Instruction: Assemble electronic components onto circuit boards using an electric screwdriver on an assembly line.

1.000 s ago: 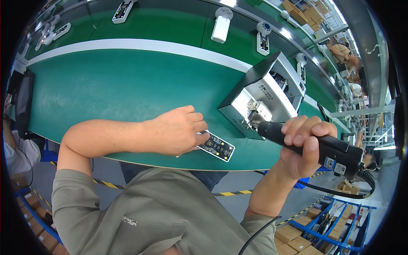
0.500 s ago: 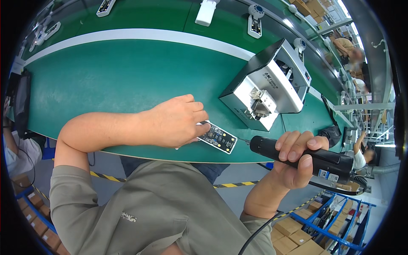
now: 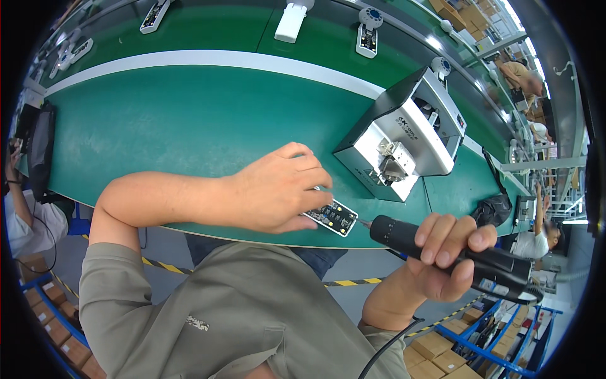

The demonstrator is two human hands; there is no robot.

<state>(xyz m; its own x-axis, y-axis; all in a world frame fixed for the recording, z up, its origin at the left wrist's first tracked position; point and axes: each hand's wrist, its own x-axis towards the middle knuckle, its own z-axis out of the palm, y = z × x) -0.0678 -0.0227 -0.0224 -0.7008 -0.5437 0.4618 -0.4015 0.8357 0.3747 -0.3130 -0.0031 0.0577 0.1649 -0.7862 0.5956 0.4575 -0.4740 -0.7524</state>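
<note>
A white elongated casing with a black circuit board (image 3: 338, 219) in it lies near the front edge of the table. My left hand (image 3: 287, 189) arches over its left part, with thumb and bent fingers closed about it; the palm hides that end. In my right hand (image 3: 447, 252) is a black electric screwdriver (image 3: 394, 235), gripped round its body and pointing left. The screwdriver's thin bit ends just right of the casing, seemingly a small gap away from it.
A silver and black screw feeder machine (image 3: 404, 139) stands at the right of the green table (image 3: 158, 114). Beyond the white strip lie similar white devices (image 3: 366, 41). A black bag (image 3: 492, 208) sits at the far right. Other people are at both sides.
My left hand has moved right along the casing and covers more of its board. The screwdriver has tilted slightly and remains beside the casing. The whole view has shifted a little.
</note>
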